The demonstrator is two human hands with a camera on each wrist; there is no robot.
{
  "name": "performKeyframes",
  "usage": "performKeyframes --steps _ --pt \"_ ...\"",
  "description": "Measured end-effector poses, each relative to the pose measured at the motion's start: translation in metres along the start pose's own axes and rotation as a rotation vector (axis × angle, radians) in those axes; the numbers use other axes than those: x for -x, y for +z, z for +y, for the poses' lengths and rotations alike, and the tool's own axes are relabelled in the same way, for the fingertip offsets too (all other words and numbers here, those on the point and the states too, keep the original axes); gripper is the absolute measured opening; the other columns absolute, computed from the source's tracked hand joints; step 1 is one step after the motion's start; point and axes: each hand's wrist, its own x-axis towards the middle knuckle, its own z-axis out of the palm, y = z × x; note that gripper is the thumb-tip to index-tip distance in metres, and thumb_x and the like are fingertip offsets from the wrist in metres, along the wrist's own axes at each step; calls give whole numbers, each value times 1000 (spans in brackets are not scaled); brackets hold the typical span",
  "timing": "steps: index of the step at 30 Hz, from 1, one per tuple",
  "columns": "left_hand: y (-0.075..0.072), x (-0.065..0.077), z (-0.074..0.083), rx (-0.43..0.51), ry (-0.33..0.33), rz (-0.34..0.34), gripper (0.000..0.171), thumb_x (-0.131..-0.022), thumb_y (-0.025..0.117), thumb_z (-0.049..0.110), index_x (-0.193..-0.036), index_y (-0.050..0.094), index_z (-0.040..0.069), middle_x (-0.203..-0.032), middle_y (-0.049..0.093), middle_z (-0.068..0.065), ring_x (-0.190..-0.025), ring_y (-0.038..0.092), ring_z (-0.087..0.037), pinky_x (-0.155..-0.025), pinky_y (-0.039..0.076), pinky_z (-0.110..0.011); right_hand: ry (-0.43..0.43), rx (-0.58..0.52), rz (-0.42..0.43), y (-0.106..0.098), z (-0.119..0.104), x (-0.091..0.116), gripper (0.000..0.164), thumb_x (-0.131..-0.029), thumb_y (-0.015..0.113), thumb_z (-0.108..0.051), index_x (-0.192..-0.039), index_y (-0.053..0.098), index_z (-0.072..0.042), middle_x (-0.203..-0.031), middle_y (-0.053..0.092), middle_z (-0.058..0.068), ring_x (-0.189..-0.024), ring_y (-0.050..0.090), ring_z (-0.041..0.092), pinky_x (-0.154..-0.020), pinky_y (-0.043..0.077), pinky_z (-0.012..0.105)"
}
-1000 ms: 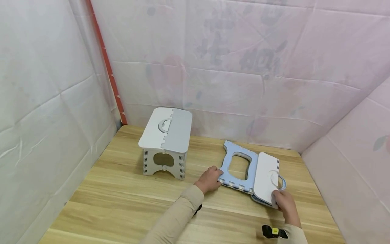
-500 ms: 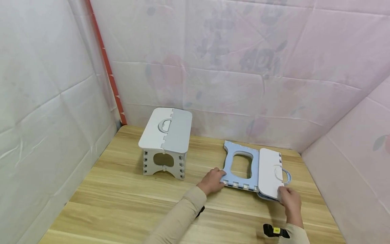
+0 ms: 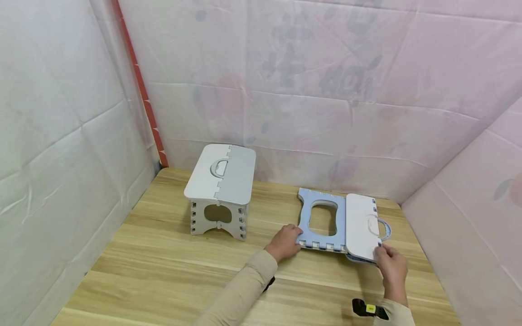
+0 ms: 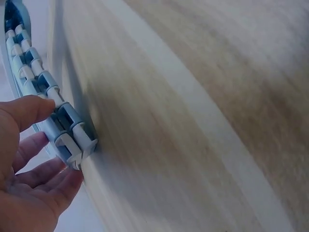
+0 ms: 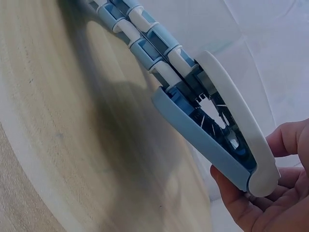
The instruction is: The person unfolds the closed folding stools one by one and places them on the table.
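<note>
Because it rises around the left hand and right hand, pale sheeting is the largest thing in sight. The table comes next, its wood-grained top running under both hands. Beyond the left hand and off to its left, well apart from it, the grey stool stands upright, touched by neither hand and unmoved. The blue stool, folded, lies roughly flat between the hands and reaches away beyond them; whether it rests wholly on the table is hard to tell.

Since a second ago its end at the right hand has swung away from the person, while the corner at the left hand has hardly shifted. I take that as the stool being turned straighter, its legs still folded. Its white panel lies just beyond the right hand; the right wrist view shows a wedge-shaped gap between it and the blue panel beneath.

The right hand pinches the edge where these two panels meet, and the left hand grips the opposite near corner between thumb and fingers. Smallest, the handle juts out just beyond the right hand.
</note>
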Motion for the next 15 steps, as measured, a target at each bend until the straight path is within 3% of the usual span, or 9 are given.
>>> performKeyframes --steps 6,10,15 --pt "4 1 -1 35 30 33 40 -80 72 16 -117 63 5 -111 59 -6 -103 55 -18 -86 43 -21 -28 15 55 -2 -7 2 47 -89 49 -22 -120 55 12 -110 54 24 -76 47 7 -55 39 14" --pt "7 -1 2 38 25 18 44 -80 72 18 -121 61 7 -112 60 -7 -104 55 -17 -87 42 -21 -33 -1 93 -4 -12 3 46 -88 49 -21 -121 55 10 -109 54 19 -82 46 14 -56 38 13" --pt "5 -2 5 50 21 10 46 -79 73 17 -122 60 8 -112 60 -6 -103 56 -15 -85 43 -21 -36 -48 130 -3 -19 4 46 -88 49 -20 -123 55 9 -106 55 13 -80 45 8 -56 38 10"
